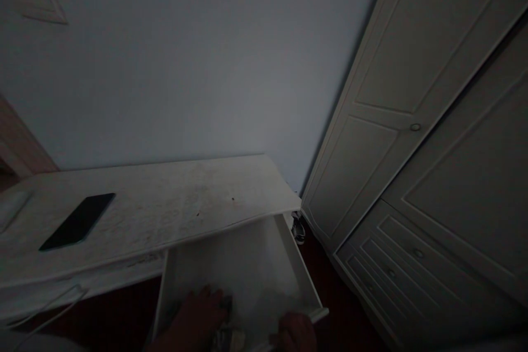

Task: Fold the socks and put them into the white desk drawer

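Observation:
A white drawer [243,264] is pulled out from under a white desk [157,203]. My left hand [200,313] reaches into its front left part, dim and partly cut off by the lower edge of the view. Its fingers look curled over something, with a small dark object [226,303] right by them. Just below lies a small pale and dark item [229,339], too dim to name. My right hand [293,333] is closed over the top edge of the drawer front [318,315], near its right end.
A dark flat tablet-like slab [78,223] and a white object [14,206] lie on the desktop's left side. White cable [53,302] hangs at lower left. Right of the drawer stand a shoe [298,231] and a tall wardrobe [371,176] with drawers.

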Tool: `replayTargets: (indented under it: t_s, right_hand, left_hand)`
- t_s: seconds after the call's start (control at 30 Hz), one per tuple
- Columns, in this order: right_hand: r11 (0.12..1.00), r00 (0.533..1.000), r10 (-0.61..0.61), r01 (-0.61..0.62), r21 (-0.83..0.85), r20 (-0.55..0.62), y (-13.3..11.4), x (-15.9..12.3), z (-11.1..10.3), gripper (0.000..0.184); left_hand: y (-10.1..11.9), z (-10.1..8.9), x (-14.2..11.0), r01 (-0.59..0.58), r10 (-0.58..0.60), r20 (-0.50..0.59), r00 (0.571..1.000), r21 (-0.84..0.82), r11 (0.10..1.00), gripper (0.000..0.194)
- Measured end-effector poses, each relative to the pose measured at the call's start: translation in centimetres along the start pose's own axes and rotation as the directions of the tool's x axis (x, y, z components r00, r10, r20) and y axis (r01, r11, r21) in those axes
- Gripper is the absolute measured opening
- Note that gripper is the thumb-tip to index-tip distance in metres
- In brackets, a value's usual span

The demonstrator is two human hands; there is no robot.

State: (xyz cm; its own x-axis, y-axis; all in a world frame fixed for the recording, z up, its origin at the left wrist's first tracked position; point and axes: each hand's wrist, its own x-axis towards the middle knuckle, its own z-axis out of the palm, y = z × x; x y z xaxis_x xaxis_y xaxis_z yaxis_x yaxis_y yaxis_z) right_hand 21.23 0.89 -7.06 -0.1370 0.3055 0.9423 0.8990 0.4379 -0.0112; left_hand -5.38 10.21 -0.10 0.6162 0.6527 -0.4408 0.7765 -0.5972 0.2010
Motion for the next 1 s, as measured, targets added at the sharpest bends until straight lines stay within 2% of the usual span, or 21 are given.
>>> replayTargets:
  t_s: [0.07,0.13,0.27,0.37,0.5,0.63,0.73,0.83,0.97,1.0]
  right_hand:
    - [1.000,0.997,-0.012,0.012,0.009,0.070,0.2,-0.4,-0.2,0.037]
    - [1.000,0.990,-0.028,0.026,0.014,0.142,0.3,-0.9,-0.5,0.033]
    - [1.000,0.992,-0.002,0.001,0.006,0.124,0.0,-1.5,-0.4,0.032]
    - [0.998,0.996,0.054,-0.055,0.005,0.074,-0.4,-1.5,0.0,0.034]
    - [0.997,0.996,0.083,-0.082,-0.015,0.030,-0.5,-1.4,0.3,0.037]
    - [0.996,0.997,0.068,-0.066,-0.055,0.031,-0.3,-1.5,0.4,0.041]
    - [0.996,0.997,0.054,-0.050,-0.079,0.054,-0.3,-1.5,0.5,0.042]
    - [0.996,0.998,0.024,-0.020,-0.086,0.049,-0.1,-1.5,0.1,0.039]
    - [0.997,0.982,-0.020,0.034,-0.071,0.188,0.3,-1.4,-0.7,0.031]
    - [0.997,0.983,-0.023,0.037,-0.073,0.185,0.4,-1.4,-0.7,0.031]
  left_hand:
    - [-1.2,-0.8,-0.8,0.148,-0.148,-0.004,0.989,0.076,0.986,0.068]
    - [-1.7,-2.5,-1.0,0.262,-0.254,-0.078,0.964,0.115,0.958,0.077]
    - [-1.6,-6.3,0.6,0.346,-0.308,-0.262,0.915,0.115,0.931,0.074]
    - [-1.0,-7.8,3.3,0.370,-0.325,-0.336,0.884,0.078,0.926,0.072]
    - [0.9,-8.8,7.8,0.263,-0.217,-0.426,0.878,0.053,0.963,0.064]
    - [4.4,-9.9,12.0,0.167,-0.120,-0.487,0.865,0.054,0.985,0.055]
    - [7.1,-9.9,14.3,0.098,-0.061,-0.508,0.859,0.045,0.994,0.052]
    - [9.0,-8.8,15.0,-0.002,0.026,-0.499,0.866,0.050,0.999,0.050]
    - [10.2,-6.4,13.8,-0.150,0.166,-0.445,0.880,0.069,0.986,0.045]
    - [10.4,-5.9,13.3,-0.193,0.208,-0.422,0.882,0.078,0.978,0.042]
